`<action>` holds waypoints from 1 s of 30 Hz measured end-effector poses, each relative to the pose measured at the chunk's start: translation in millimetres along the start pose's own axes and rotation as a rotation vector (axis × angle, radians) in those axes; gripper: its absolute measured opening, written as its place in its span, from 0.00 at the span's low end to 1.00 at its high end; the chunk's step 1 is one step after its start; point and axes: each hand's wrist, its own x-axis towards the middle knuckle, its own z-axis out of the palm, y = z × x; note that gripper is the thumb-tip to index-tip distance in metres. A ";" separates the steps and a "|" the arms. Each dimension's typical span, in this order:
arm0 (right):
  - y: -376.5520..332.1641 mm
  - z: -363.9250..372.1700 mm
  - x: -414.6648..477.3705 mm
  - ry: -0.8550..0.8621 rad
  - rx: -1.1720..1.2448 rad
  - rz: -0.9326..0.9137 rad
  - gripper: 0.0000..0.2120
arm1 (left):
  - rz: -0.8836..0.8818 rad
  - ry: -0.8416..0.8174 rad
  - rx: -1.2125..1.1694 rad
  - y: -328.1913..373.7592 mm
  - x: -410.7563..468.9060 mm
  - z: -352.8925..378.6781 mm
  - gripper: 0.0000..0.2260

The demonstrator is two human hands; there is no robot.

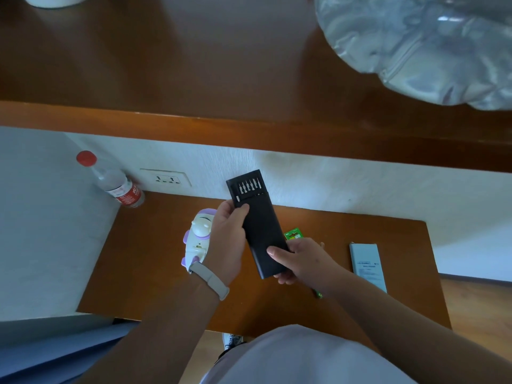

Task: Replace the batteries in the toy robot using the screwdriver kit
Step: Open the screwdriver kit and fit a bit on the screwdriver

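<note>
Left hand (228, 236) and right hand (302, 261) grip the screwdriver kit (263, 231), bit tray (247, 186) partly out; draw it level so bits stay seated; toy robot (197, 239) lies just left of the left hand.
</note>
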 end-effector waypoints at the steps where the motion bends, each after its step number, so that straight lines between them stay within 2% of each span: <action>1: 0.4 -0.2 -1.0 0.005 0.002 -0.006 0.13 | -0.006 0.002 -0.001 0.9 1.4 1.3 0.07; 6: 1.5 -10.7 -16.5 0.108 0.031 -0.048 0.11 | 0.000 -0.012 0.026 9.5 7.3 12.9 0.08; 14: -5.4 -40.0 -46.8 0.219 0.089 -0.103 0.11 | -0.058 -0.154 -0.068 15.0 7.1 39.9 0.10; 24: 29.2 -62.2 -82.8 0.290 0.200 -0.041 0.12 | -0.187 -0.274 -0.044 -7.7 9.0 82.5 0.15; 30: 56.6 -86.1 -108.5 0.359 0.194 -0.020 0.10 | -0.219 -0.308 -0.018 -34.9 -3.7 126.3 0.13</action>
